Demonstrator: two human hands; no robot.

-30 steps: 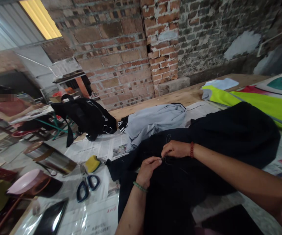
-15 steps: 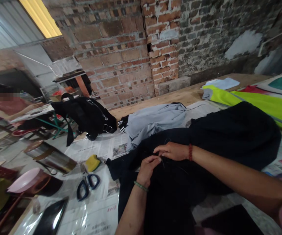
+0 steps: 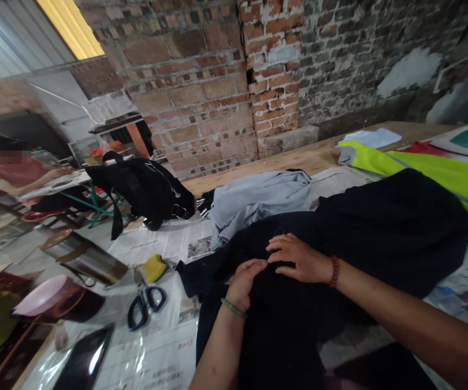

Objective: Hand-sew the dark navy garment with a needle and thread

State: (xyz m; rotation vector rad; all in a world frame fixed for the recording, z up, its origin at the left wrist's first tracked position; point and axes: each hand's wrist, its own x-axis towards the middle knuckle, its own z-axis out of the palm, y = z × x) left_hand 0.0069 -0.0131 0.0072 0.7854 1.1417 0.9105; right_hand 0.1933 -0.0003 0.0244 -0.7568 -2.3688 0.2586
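A dark navy garment [image 3: 364,233] lies spread over the table in front of me. My left hand [image 3: 242,284], with a green bead bracelet, is closed, thumb and forefinger pinching the dark cloth. Close to those fingertips is my right hand [image 3: 301,259], wearing a red bead bracelet. Its fingers are apart and the thumb stands off from them; I make out nothing held there. A fine thread [image 3: 279,232] loops over the cloth just above the right fingers. Any needle is too small to tell.
Scissors [image 3: 147,303], a yellow sponge [image 3: 154,268], a phone [image 3: 83,358], a steel flask [image 3: 83,257] and a pink bowl [image 3: 43,295] are to the left. Behind lie a grey garment [image 3: 258,197], a black bag [image 3: 140,189] and a hi-vis garment [image 3: 424,170]. Another person [image 3: 12,173] sits far left.
My right hand has shifted slightly right, and its fingers have spread from a tighter bunch near the left fingertips. The left hand keeps its pinch in nearly the same place.
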